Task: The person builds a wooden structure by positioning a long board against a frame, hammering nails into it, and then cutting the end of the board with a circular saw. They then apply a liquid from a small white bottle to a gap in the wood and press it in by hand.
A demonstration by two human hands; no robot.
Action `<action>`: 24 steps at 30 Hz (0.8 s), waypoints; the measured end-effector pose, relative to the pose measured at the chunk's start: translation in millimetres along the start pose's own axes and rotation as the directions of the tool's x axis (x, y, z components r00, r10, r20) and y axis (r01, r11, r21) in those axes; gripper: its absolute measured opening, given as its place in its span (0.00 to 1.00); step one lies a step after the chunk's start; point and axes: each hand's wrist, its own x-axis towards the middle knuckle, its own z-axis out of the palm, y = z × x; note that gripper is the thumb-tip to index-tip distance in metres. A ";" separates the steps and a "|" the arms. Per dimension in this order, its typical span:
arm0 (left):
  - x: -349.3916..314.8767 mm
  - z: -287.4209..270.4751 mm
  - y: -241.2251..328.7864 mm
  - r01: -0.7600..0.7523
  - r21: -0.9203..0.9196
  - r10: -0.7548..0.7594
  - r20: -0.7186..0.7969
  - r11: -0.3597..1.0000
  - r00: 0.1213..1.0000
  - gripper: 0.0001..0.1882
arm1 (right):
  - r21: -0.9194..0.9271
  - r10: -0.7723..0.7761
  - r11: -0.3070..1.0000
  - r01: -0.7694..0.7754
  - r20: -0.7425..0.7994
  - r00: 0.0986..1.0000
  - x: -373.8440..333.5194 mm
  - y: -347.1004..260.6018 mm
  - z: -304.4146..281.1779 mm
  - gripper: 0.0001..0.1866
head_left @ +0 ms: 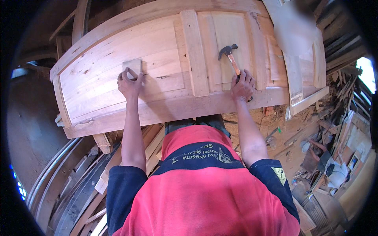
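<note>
My left hand (130, 83) pinched a pale wooden block (136, 64) between thumb and fingers at the broad panel (106, 67); whether the block touched the panel, I couldn't tell. My right grip was wrapped round the lower handle of a claw hammer (228, 51), whose dark head was over a smaller panel (232, 29), well apart from the block. The wooden frame (173, 110) carrying both panels lay before me, its near edge just beside my body. By my reckoning, putting it together was well along: the panels sat inside the frame, and a crosspiece (195, 53) divided them. The surface looked unfinished, bare wood with dark marks scattered over the broad panel. A loose board (293, 70) lay across the right end, so I couldn't judge that part; how much hammering was left didn't show.
</note>
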 end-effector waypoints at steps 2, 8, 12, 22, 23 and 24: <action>-10.5 -6.9 14.9 -0.034 0.002 0.034 0.063 0.999 0.997 0.46 | -0.001 0.020 1.000 -0.020 -0.002 1.000 -1.9 5.6 0.8 0.19; -64.0 -19.2 29.4 -0.050 -0.079 0.063 0.175 0.996 0.983 0.48 | -0.024 0.029 0.999 -0.028 0.012 1.000 -4.6 12.6 9.9 0.21; -88.2 -5.8 3.8 -0.160 -0.064 0.164 0.065 0.985 0.984 0.49 | 0.056 0.076 0.996 -0.076 -0.009 0.997 2.6 3.1 -3.5 0.19; -154.3 21.2 98.4 -0.616 -0.136 0.623 0.004 0.776 0.783 0.38 | 0.267 0.034 0.963 -0.041 0.033 0.999 -16.6 26.3 -35.9 0.17; -168.1 25.3 116.5 -0.627 -0.098 0.635 0.118 0.773 0.764 0.36 | 0.274 0.041 0.960 -0.048 0.031 0.999 -23.3 32.9 -47.3 0.17; -181.1 31.4 136.5 -0.641 -0.065 0.637 0.231 0.765 0.736 0.34 | 0.328 0.061 0.942 -0.065 0.023 0.998 -30.4 45.0 -58.0 0.15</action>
